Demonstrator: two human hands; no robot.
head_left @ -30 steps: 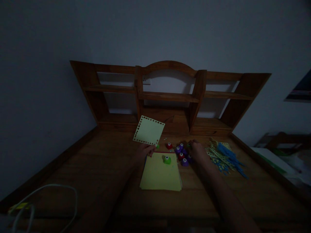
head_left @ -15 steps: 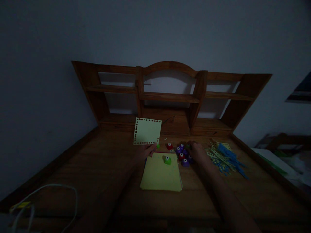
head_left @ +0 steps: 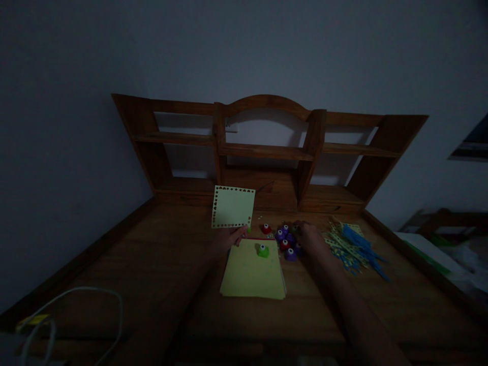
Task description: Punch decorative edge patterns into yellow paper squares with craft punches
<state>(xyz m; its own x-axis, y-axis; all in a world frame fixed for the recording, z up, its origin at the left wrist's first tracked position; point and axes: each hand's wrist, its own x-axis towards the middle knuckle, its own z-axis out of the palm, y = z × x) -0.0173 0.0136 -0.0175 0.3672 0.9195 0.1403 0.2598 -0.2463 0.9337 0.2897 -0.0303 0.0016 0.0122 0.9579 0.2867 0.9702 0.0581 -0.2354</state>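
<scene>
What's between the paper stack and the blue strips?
Head view, left to right: purple and red punches, the right hand with its forearm, then yellow strips.

- Right hand (head_left: 310,240): fingers covered most of a dark green piece (head_left: 296,229); I couldn't make out whether they gripped it.
- Left hand (head_left: 227,239): its fingers met the lower edge of the hole-edged sheet (head_left: 233,207); exact pinch too dim for me. Bright green piece (head_left: 249,230) there, mostly hidden.
- Both forearms ran out of my view at the bottom.
- Blue and yellow scraps (head_left: 348,264), pale specks (head_left: 260,217): too small to count.
- White cable (head_left: 120,315): cut off at the bottom edge.
- Wall socket (head_left: 231,127): partly behind the shelf unit (head_left: 267,151).
- Dark panel (head_left: 475,137): cropped by the right edge.
- White and green items (head_left: 423,251), far right: blurred; I couldn't identify them.
</scene>
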